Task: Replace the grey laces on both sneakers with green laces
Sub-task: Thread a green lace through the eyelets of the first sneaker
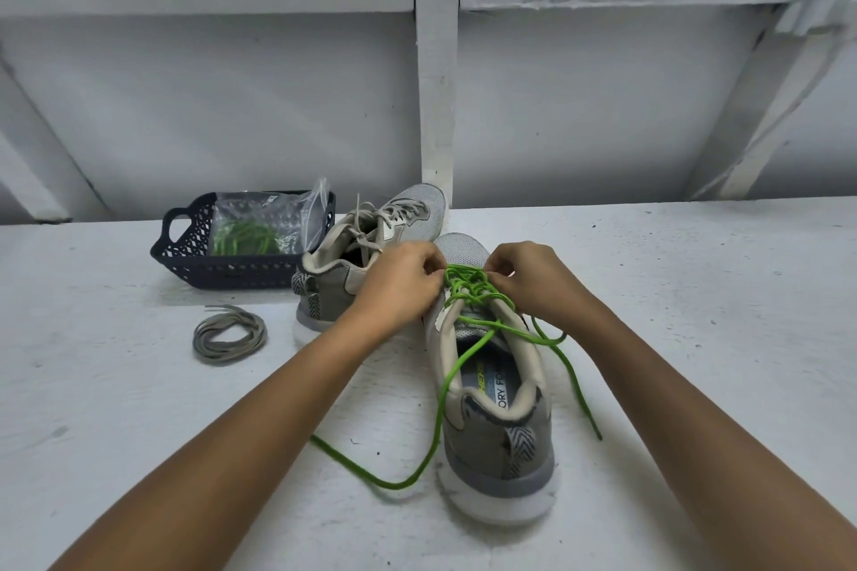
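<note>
Two sneakers stand on the white worktop (695,338). Over the near sneaker (496,431), the left hand (399,278) and the right hand (528,278) each pinch the green lace (468,292) with curled fingers; its ends trail on the worktop. The far sneaker (371,236) is laced in grey. A loose grey lace (229,336) lies coiled beside a dark basket (185,255) holding a bag (250,232) of green laces.

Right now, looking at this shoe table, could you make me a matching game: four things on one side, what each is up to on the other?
1 near sneaker
2 far sneaker
3 coiled grey lace
4 basket

a holds a plastic bag of green laces
b lies loose on the table
c partly threaded with green lace
d laced in grey

Pairs: 1-c, 2-d, 3-b, 4-a.
</note>
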A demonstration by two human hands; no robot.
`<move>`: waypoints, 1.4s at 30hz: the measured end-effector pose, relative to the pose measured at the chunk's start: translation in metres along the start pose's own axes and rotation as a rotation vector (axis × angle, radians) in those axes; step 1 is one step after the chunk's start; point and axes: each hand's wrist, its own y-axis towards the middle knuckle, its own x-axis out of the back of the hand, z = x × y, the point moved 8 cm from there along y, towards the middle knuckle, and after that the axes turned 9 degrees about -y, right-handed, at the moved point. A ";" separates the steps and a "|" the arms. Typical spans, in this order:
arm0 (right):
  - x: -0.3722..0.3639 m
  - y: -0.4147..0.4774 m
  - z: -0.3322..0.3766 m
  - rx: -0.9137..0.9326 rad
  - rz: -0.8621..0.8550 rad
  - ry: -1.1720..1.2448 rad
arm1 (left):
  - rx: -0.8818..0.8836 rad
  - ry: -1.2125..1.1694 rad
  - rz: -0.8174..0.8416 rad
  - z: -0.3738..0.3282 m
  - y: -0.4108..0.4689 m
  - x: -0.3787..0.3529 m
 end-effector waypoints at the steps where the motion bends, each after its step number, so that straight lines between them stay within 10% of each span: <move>1: -0.001 0.000 0.000 0.005 0.000 -0.029 | -0.008 0.054 -0.008 -0.001 0.001 -0.001; 16: 0.000 0.000 -0.014 -0.086 -0.009 0.268 | 0.038 0.031 -0.014 0.004 0.007 0.002; 42: -0.002 0.006 -0.014 -0.108 -0.092 0.111 | 0.082 0.094 0.008 0.002 0.008 -0.001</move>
